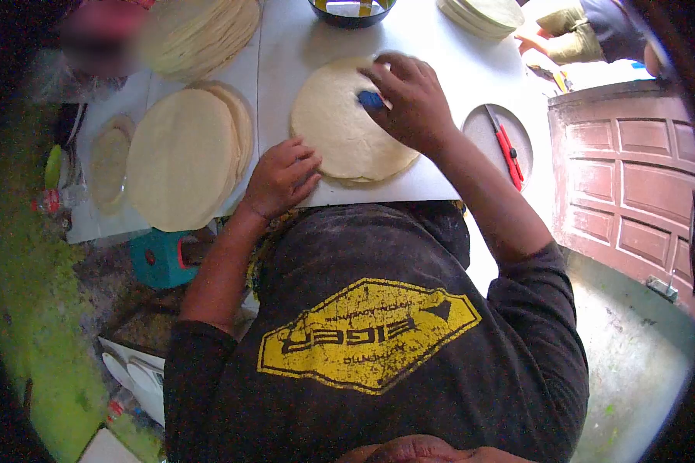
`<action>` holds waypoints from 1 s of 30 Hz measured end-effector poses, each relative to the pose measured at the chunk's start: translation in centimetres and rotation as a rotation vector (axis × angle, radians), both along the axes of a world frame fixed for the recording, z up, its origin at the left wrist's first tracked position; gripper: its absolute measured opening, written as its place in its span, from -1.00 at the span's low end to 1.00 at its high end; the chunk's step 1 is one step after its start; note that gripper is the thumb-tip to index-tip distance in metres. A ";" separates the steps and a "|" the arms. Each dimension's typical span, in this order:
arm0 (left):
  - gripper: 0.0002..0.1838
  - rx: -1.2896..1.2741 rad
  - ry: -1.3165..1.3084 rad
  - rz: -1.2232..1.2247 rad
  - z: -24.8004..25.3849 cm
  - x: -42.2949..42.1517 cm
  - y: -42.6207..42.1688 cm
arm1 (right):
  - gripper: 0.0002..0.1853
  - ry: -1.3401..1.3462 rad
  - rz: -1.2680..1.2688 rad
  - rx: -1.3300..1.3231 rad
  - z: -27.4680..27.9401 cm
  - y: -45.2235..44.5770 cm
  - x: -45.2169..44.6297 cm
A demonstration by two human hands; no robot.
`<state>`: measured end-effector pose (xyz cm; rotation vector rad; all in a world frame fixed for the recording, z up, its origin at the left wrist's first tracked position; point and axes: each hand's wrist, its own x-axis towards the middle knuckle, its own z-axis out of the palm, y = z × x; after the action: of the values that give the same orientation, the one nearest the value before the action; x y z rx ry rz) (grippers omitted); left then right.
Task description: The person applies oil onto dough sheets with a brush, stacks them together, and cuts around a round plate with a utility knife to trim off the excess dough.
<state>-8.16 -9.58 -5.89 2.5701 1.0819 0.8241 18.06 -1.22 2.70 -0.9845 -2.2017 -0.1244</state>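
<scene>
Tabletop: white, smooth tabletop, a seam running along it left of centre; carries all the dough.
Door: brown, panelled door beyond the tabletop's right end.
Second person: part of a second person at the far right corner, khaki garment, near the dough there.
Near left stack: pile of pale, round, thin dough sheets, edges fanned, overhanging the near edge.
Far left stack: taller pile of cream dough rounds, cut off by the frame.
Working round: pale, floury, flat dough round before the wearer, more layers showing beneath its near edge.
Far right stack: small pile of cream rounds.
Disc: grey, round, flat disc, right of the working round.
Bowl: black, round bowl, yellow showing inside.
Right hand: over the working round, fingers curled about the blue piece.
Left hand: fingers loosely spread, tips at the round's near left edge, gripping nothing visible.
Cutter: red-handled, dark-bladed cutter lying across the disc.
Blue piece: small, dark-blue object above the dough; material unclear.
</scene>
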 end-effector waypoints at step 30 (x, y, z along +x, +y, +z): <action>-0.68 0.097 0.054 0.214 10.1 -7.5 -6.2 | -0.85 0.040 -0.113 -0.736 -2.0 -3.1 -0.4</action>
<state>-15.65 -15.79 4.23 2.6007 1.3845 0.8805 17.63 -4.36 0.67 -1.4765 -2.1791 0.6938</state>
